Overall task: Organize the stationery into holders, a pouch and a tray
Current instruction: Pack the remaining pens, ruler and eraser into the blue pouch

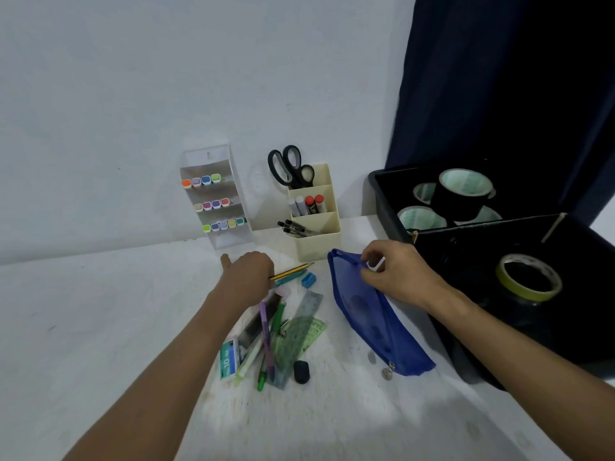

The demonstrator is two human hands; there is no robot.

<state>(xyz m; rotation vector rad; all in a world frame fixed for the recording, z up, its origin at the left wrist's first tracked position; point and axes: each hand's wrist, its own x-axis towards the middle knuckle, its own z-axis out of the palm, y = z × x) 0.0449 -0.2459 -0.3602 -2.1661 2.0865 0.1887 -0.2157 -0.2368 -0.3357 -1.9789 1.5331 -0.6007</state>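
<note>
The left hand (248, 277) curls around two pencils (291, 272) mid-table, above the loose pile (276, 337); the right hand (396, 272) pinches the blue pouch (372, 317) open beside the black tray (392, 207). If that pinch loosens, the mouth would likely sag shut and the pencils snag.

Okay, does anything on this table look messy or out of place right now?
Yes: a loose heap of pens, rulers and a staples box lies crisscrossed before the cream holder, unsorted. The blue pouch beside it looks nearly empty.
</note>
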